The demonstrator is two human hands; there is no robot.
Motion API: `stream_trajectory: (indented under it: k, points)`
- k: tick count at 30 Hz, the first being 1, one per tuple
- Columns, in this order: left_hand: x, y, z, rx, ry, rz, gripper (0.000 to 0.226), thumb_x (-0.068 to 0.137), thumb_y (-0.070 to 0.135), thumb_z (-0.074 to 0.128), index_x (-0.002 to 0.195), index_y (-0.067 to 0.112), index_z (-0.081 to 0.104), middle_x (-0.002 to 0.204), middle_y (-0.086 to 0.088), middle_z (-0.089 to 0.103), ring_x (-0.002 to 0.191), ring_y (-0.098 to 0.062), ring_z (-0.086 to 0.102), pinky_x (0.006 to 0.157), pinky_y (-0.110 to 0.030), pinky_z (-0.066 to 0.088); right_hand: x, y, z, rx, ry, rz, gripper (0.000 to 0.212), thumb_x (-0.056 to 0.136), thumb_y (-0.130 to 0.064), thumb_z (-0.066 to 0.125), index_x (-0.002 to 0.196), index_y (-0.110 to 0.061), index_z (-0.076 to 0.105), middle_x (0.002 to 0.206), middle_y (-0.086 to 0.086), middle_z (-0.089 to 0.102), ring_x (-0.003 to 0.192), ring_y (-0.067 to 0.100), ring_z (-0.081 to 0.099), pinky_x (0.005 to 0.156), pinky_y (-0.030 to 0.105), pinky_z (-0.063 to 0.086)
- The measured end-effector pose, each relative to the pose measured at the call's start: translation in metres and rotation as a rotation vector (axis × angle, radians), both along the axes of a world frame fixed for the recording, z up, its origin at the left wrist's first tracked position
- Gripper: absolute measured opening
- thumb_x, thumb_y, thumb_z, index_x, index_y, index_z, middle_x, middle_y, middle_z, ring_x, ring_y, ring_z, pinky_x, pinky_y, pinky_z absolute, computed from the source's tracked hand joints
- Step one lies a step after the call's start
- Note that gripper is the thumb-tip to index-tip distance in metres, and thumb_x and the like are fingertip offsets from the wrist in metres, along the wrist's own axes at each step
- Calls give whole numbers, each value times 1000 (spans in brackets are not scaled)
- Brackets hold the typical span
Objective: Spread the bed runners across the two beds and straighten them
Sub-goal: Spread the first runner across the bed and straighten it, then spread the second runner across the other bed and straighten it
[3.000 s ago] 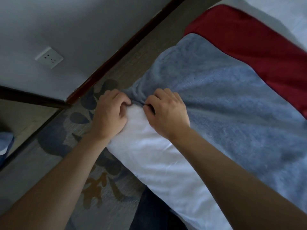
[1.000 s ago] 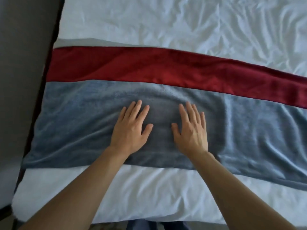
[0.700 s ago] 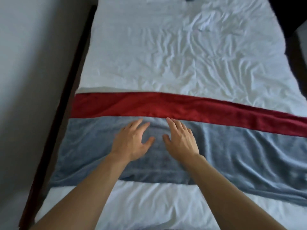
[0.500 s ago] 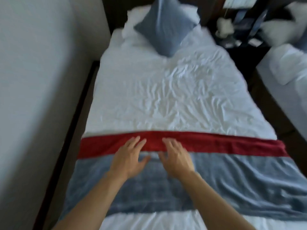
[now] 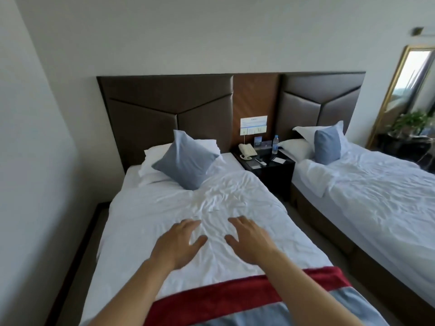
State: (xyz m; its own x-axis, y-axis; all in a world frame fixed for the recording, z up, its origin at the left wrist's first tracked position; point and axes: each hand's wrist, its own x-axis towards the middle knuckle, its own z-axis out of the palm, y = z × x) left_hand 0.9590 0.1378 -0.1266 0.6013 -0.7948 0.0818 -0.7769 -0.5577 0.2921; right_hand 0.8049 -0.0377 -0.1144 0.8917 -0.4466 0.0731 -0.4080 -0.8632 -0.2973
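Note:
A bed runner (image 5: 211, 300), red along its far edge and blue-grey nearer me, lies flat across the foot of the left bed (image 5: 153, 208). My left hand (image 5: 179, 243) and my right hand (image 5: 249, 241) hover side by side, palms down and fingers spread, over the wrinkled white sheet beyond the red band. Both hands hold nothing. The right bed (image 5: 376, 203) has white bedding, and no runner shows on its visible part.
A blue cushion (image 5: 186, 158) leans on white pillows at the left bed's head; another cushion (image 5: 327, 147) stands on the right bed. A black nightstand (image 5: 270, 170) with a phone and a water bottle sits between the beds. A wall runs along the left.
My hands lifted off the blue-grey band and moved forward past the red band, over the white sheet. The view rose from the runner to the whole room with both beds.

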Motion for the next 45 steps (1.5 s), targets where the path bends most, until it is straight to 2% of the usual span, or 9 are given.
stream_trajectory:
  k: [6, 14, 22, 28, 33, 36, 45]
  points:
    - [-1, -20, 31, -52, -52, -8, 67, 89, 77, 26, 146, 42, 34, 153, 17, 36, 138, -11, 39, 101, -37, 43, 9, -12, 34, -62, -46, -3, 54, 97, -51, 43, 146, -28, 35, 145, -3, 44, 130, 22, 45, 96, 44, 47]
    - [8, -23, 71, -81, -93, -49, 65, 90, 74, 29, 145, 41, 37, 153, 13, 38, 138, -15, 39, 100, -40, 43, 12, -10, 60, -111, -58, -8, 53, 97, -52, 44, 144, -28, 38, 142, -2, 46, 126, 23, 49, 90, 42, 45]
    - [-37, -59, 89, -109, -103, -173, 67, 87, 77, 27, 143, 42, 39, 151, 12, 43, 136, -16, 42, 98, -42, 45, -42, -28, 76, -168, -51, -96, 54, 97, -53, 45, 144, -28, 38, 141, -2, 48, 123, 23, 53, 91, 42, 50]
    - [-111, -102, 97, -95, -116, -244, 63, 91, 73, 33, 146, 41, 35, 153, 13, 39, 139, -14, 38, 100, -41, 44, -139, -71, 84, -200, -53, -188, 54, 97, -53, 46, 144, -28, 40, 138, -2, 50, 119, 22, 55, 85, 40, 48]
    - [-207, -165, 102, -94, -114, -355, 61, 92, 69, 35, 146, 40, 35, 154, 12, 36, 140, -13, 34, 99, -41, 42, -253, -115, 90, -212, -42, -274, 52, 96, -51, 46, 142, -28, 41, 137, 0, 51, 119, 25, 55, 93, 43, 49]
    - [-279, -215, 102, -127, -101, -466, 61, 92, 67, 38, 146, 39, 36, 153, 11, 37, 138, -14, 35, 98, -42, 43, -338, -145, 93, -241, -31, -378, 53, 94, -52, 47, 141, -29, 41, 139, 1, 50, 122, 27, 53, 95, 44, 46]
    - [-491, -371, 101, -117, -57, -895, 63, 92, 64, 46, 147, 34, 36, 155, 7, 33, 141, -18, 35, 108, -44, 36, -580, -223, 88, -217, 41, -759, 58, 94, -56, 47, 145, -30, 38, 145, -2, 47, 125, 24, 53, 94, 42, 46]
